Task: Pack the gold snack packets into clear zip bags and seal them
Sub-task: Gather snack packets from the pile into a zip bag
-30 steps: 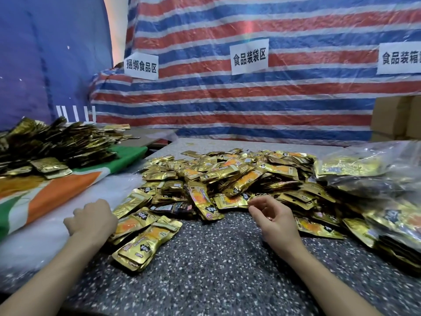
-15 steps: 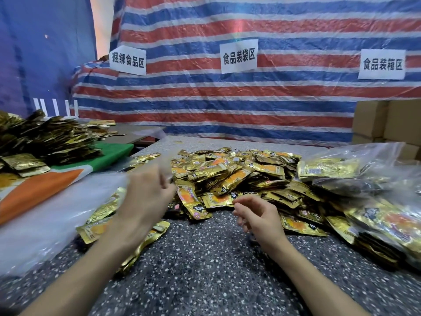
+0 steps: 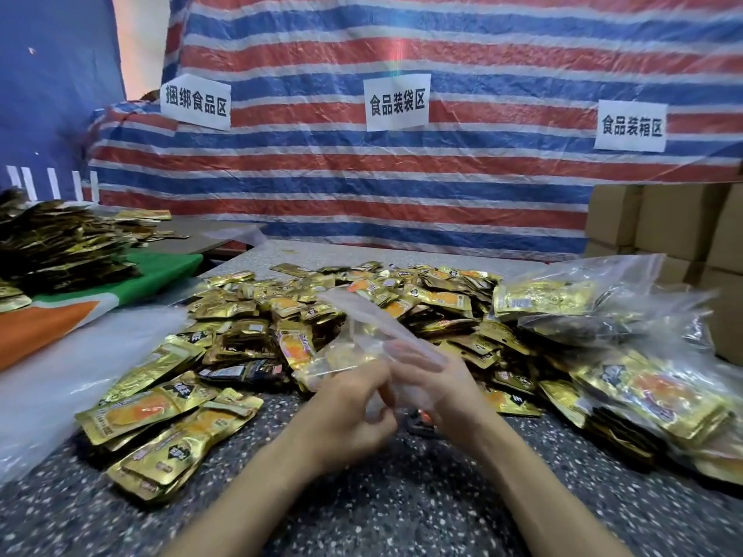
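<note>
One clear zip bag [image 3: 364, 329], newly brought in, is gripped by the left hand [image 3: 354, 410] and right hand [image 3: 440, 391] just before the gold snack packets [image 3: 442, 301]; opening is judged next.

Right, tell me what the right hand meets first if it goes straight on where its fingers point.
The clear bag lying over the right hand's fingers; past that film, probably the heap of gold packets, though depth is unclear.

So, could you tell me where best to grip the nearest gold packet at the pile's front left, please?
Probably pinch the nearest gold packet by its near short end, coming from your side: it lies flat atop others, that end free and uncovered.
</note>
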### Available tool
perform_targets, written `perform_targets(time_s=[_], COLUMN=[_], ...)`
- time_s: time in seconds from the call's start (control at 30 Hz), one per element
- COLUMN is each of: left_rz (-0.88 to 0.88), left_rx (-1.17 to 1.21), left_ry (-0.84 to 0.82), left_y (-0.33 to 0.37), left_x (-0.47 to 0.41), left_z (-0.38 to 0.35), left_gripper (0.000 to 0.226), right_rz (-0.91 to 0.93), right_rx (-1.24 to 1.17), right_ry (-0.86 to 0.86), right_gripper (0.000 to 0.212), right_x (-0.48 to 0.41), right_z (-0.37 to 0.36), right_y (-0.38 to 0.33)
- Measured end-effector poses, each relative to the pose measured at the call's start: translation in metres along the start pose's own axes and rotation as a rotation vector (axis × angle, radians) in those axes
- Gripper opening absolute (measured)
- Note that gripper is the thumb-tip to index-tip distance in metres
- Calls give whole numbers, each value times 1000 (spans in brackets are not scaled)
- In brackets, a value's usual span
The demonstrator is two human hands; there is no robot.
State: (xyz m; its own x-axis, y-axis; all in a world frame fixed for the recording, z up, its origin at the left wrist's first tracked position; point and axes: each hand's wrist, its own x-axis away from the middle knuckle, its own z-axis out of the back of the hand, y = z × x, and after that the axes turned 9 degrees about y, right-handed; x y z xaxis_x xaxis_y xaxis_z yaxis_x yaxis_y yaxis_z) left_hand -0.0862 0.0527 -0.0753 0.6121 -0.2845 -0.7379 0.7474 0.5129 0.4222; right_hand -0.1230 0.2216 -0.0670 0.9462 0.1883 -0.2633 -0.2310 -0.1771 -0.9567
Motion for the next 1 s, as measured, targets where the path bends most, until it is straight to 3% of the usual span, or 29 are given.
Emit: perform_targets(time_s=[0.07, 0.17, 0.27, 0.37, 0.5, 0.57, 0.7, 0.8, 0.9, 1.0], left_rz=[141, 372, 483, 527, 743, 834, 912, 925, 891, 846], left_rx=[154, 416, 501, 587, 916, 996, 995, 978, 916, 801], left_ry=[9, 100, 247, 292, 336, 341, 393, 410, 429, 392], left_y=[-2, 0, 1, 3, 2, -4, -7, -12, -14, -15], left_x=[4, 9, 11, 11, 8, 6, 4, 6, 6, 8], left_z=[-1, -2, -5, -6, 1, 4, 5, 5, 2, -2], left_gripper=[13, 52, 76, 82, 87, 75, 25, 17, 19, 29], right_rz=[41, 92, 137, 183, 222, 237, 274, 318, 432, 409], right_rx=[113, 152, 216, 291, 356, 404, 492, 517, 365, 318], right_ry=[60, 106, 135, 156, 165, 135, 117, 218, 339, 219], right_gripper=[35, 20, 5, 1, 4, 6, 12, 9, 36, 46], right_x=[1, 1, 0, -1, -1, 0, 2, 3, 8, 13], right_z=[-3, -4, -6, -6, -2, 0, 3, -2, -5, -7], right_y=[3, 6, 11, 14, 16, 18, 19, 18, 10, 6])
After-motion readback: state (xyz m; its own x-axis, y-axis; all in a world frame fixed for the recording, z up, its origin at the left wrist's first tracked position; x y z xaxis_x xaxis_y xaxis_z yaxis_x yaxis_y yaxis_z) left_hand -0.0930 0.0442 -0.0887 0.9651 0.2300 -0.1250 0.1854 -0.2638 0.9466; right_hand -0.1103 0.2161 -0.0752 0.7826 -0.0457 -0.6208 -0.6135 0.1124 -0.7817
